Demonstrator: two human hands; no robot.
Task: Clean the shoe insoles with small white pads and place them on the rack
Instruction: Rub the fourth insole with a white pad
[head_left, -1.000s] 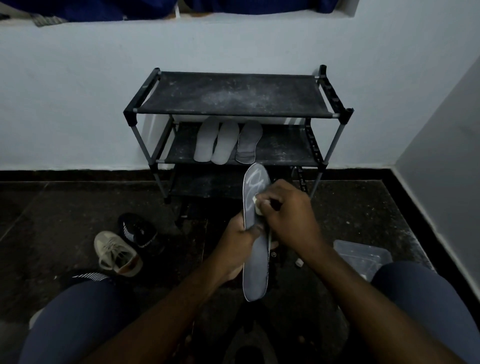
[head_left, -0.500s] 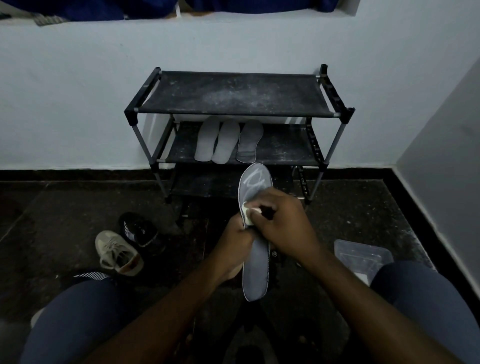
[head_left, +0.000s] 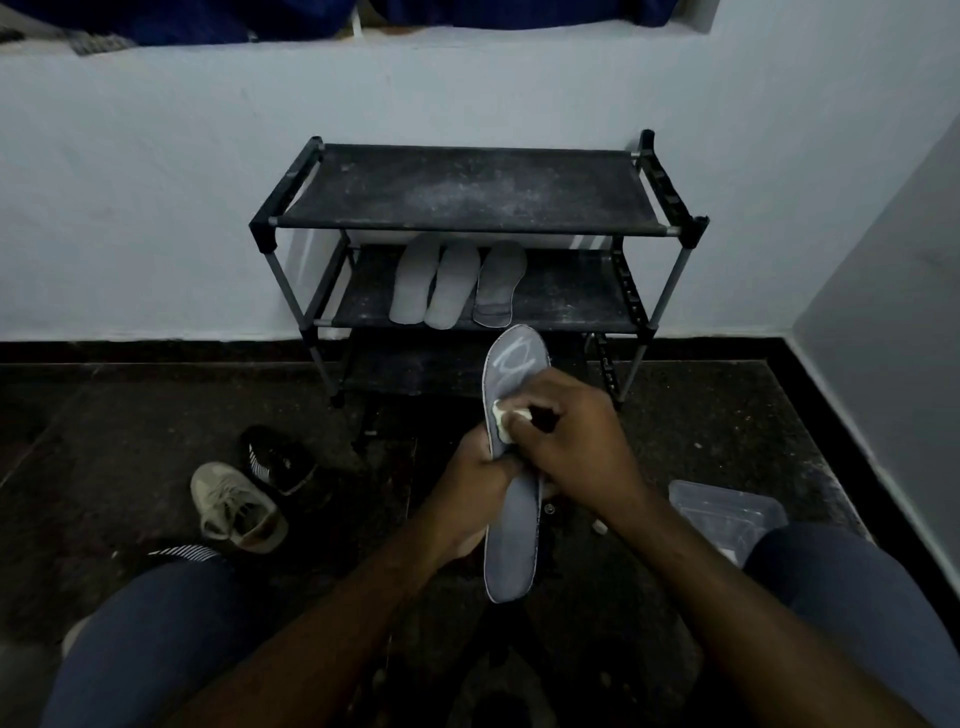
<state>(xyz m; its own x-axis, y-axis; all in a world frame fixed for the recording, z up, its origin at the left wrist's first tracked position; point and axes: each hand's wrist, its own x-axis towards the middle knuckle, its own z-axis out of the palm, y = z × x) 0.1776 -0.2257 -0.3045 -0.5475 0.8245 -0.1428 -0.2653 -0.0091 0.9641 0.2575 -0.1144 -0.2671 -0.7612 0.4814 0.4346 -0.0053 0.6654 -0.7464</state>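
Observation:
A grey insole (head_left: 511, 540) with a pale logo near its far end stands upright in front of me, above the dark floor. My left hand (head_left: 475, 491) grips its left edge at mid-length. My right hand (head_left: 566, 441) pinches a small white pad (head_left: 503, 417) and presses it against the insole's upper half. Three grey insoles (head_left: 457, 286) lie side by side on the middle shelf of the black rack (head_left: 467, 189) against the white wall.
A beige sneaker (head_left: 236, 506) and a black sneaker (head_left: 275, 460) lie on the floor at the left. A clear plastic container (head_left: 727, 512) sits by my right knee. A small white piece (head_left: 600, 526) lies on the floor near it.
My right hand has slid the pad across the insole towards its left edge and slightly nearer me. The insole has tilted a little to the right at its top.

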